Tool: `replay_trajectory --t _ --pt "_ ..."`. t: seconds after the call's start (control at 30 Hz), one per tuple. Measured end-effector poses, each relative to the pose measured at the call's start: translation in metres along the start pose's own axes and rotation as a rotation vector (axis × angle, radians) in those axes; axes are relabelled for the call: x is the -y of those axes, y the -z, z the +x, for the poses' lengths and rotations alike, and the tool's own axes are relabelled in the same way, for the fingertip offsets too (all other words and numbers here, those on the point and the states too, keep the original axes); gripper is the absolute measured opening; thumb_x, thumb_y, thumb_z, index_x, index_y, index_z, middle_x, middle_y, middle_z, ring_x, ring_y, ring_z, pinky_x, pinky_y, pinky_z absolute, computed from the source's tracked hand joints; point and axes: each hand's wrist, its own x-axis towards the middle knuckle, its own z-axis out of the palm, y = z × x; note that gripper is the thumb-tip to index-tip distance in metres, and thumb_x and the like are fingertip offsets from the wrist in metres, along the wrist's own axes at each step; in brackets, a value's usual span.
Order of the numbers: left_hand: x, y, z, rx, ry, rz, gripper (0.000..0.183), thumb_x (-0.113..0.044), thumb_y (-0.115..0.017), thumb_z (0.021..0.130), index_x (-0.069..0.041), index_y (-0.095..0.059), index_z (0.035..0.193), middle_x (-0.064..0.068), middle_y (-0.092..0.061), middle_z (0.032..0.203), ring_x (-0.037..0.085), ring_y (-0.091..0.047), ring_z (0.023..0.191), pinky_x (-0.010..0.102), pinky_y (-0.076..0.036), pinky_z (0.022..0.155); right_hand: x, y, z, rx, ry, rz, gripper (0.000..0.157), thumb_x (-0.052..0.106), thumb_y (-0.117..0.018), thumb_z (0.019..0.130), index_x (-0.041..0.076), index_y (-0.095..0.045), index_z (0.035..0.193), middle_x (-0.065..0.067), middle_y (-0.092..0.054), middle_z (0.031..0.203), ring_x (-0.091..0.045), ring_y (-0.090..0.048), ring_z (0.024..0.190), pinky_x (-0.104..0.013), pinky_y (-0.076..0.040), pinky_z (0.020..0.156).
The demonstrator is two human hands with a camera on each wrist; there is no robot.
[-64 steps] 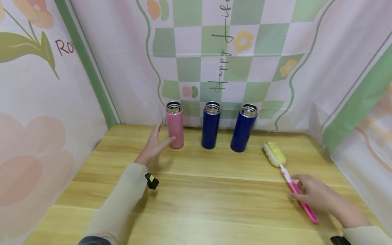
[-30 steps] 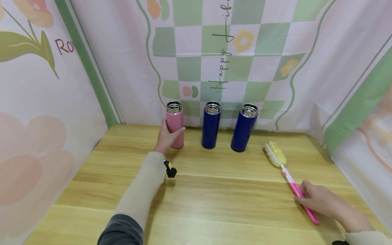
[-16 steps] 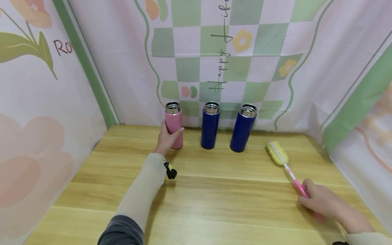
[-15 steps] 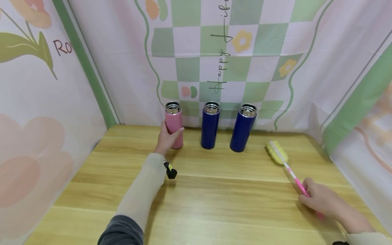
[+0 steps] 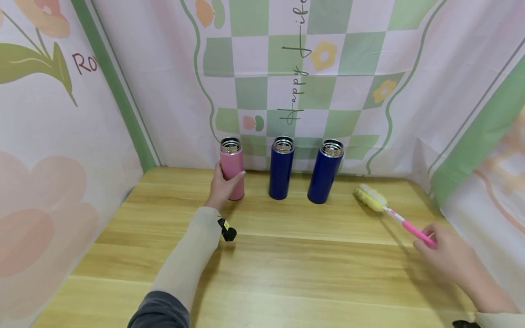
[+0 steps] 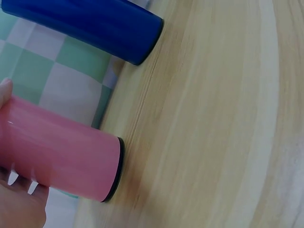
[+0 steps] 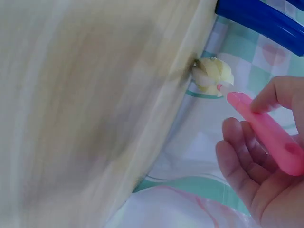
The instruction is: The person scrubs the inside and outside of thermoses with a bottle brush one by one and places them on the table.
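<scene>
At the back left of the table stands an upright pink bottle (image 5: 232,166) without a lid, and my left hand (image 5: 221,187) grips it round its middle. The left wrist view shows the pink bottle (image 6: 61,147) with fingers and thumb round it and its black base at the wood. My right hand (image 5: 449,255) holds a pink-handled bottle brush (image 5: 414,230) by the handle end. Its yellow and white sponge head (image 5: 370,198) points to the back left, low over the table. In the right wrist view, thumb and fingers hold the pink handle (image 7: 266,130).
Two dark blue open bottles stand right of the pink one: a middle one (image 5: 281,171) and a right one (image 5: 325,173). The wooden table (image 5: 262,273) ends at a patterned cloth (image 5: 287,91) behind the bottles. Cloth also hangs at both sides.
My left hand has reached in and taken hold of the pink bottle. The right hand has picked up the bottle brush, raising its handle end and turning it; the sponge head has barely shifted.
</scene>
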Motion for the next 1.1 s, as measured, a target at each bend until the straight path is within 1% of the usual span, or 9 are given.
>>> replay_trajectory --t 0.17,0.33,0.43,0.63,0.77,0.83,0.9,1.0,1.1 --pt "0.0 0.003 -0.004 0.009 -0.009 -0.026 0.086 -0.035 -0.076 0.09 -0.019 -0.024 0.157 0.007 -0.044 0.151 0.024 -0.044 0.135 0.045 -0.034 0.112 0.0 0.009 0.002 -0.123 0.005 0.011 0.022 0.012 -0.071 0.081 -0.004 -0.066 0.096 0.0 -0.055 0.064 -0.008 -0.039 0.05 -0.03 -0.031 0.044" --pt "-0.001 0.005 -0.009 0.014 -0.013 -0.029 0.087 -0.034 -0.077 0.089 -0.018 -0.025 0.157 0.009 -0.043 0.151 0.026 -0.044 0.136 0.046 -0.033 0.112 0.005 0.019 0.004 -0.171 -0.03 0.067 0.02 0.009 -0.071 0.085 -0.005 -0.071 0.098 0.0 -0.054 0.061 -0.005 -0.036 0.046 -0.028 -0.031 0.041" --pt "-0.002 0.006 -0.012 0.019 -0.013 -0.017 0.085 -0.033 -0.077 0.09 -0.018 -0.026 0.157 0.009 -0.043 0.152 0.026 -0.043 0.136 0.047 -0.033 0.113 0.008 0.025 0.006 -0.198 -0.061 0.076 0.021 0.015 -0.073 0.087 -0.003 -0.073 0.099 0.002 -0.053 0.059 -0.006 -0.036 0.046 -0.028 -0.03 0.04" --pt "-0.006 0.009 -0.016 0.031 -0.016 0.008 0.086 -0.036 -0.078 0.089 -0.02 -0.028 0.156 0.008 -0.044 0.15 0.026 -0.045 0.135 0.047 -0.034 0.111 0.016 0.035 0.008 -0.318 -0.105 0.087 0.028 0.026 -0.08 0.084 -0.001 -0.075 0.088 0.008 -0.051 0.049 -0.006 -0.035 0.041 -0.026 -0.027 0.039" --pt "-0.01 0.011 -0.02 0.065 -0.031 0.007 0.089 -0.04 -0.079 0.087 -0.021 -0.026 0.157 0.008 -0.045 0.15 0.027 -0.046 0.133 0.049 -0.036 0.11 0.019 0.036 0.011 -0.41 -0.111 0.135 0.027 0.024 -0.082 0.082 -0.001 -0.075 0.086 0.022 -0.048 0.047 -0.001 -0.034 0.039 -0.022 -0.027 0.041" --pt "-0.013 0.011 -0.022 0.083 -0.039 0.005 0.091 -0.04 -0.079 0.087 -0.023 -0.025 0.158 0.008 -0.044 0.15 0.027 -0.046 0.133 0.049 -0.036 0.109 0.02 0.036 0.013 -0.44 -0.13 0.178 0.022 0.024 -0.084 0.081 0.003 -0.077 0.085 0.031 -0.049 0.052 0.003 -0.037 0.041 -0.019 -0.028 0.045" --pt "-0.016 0.012 -0.024 0.101 -0.041 -0.008 0.092 -0.039 -0.079 0.087 -0.026 -0.023 0.159 0.007 -0.043 0.151 0.028 -0.046 0.133 0.05 -0.037 0.109 0.021 0.036 0.014 -0.435 -0.156 0.217 0.02 0.024 -0.083 0.082 0.007 -0.078 0.09 0.041 -0.05 0.061 0.01 -0.043 0.048 -0.014 -0.031 0.051" --pt "-0.02 0.012 -0.027 0.109 -0.04 -0.015 0.092 -0.039 -0.079 0.087 -0.029 -0.024 0.159 0.006 -0.044 0.15 0.027 -0.047 0.131 0.049 -0.038 0.108 0.022 0.036 0.017 -0.445 -0.185 0.262 0.018 0.022 -0.083 0.083 0.009 -0.077 0.094 0.046 -0.051 0.071 0.019 -0.047 0.058 -0.007 -0.034 0.057" --pt "-0.022 0.012 -0.029 0.115 -0.038 -0.017 0.093 -0.039 -0.08 0.086 -0.031 -0.024 0.159 0.006 -0.045 0.149 0.027 -0.048 0.13 0.05 -0.038 0.108 0.024 0.036 0.02 -0.475 -0.192 0.263 0.018 0.019 -0.083 0.084 0.008 -0.075 0.096 0.047 -0.049 0.074 0.024 -0.046 0.063 -0.004 -0.035 0.059"
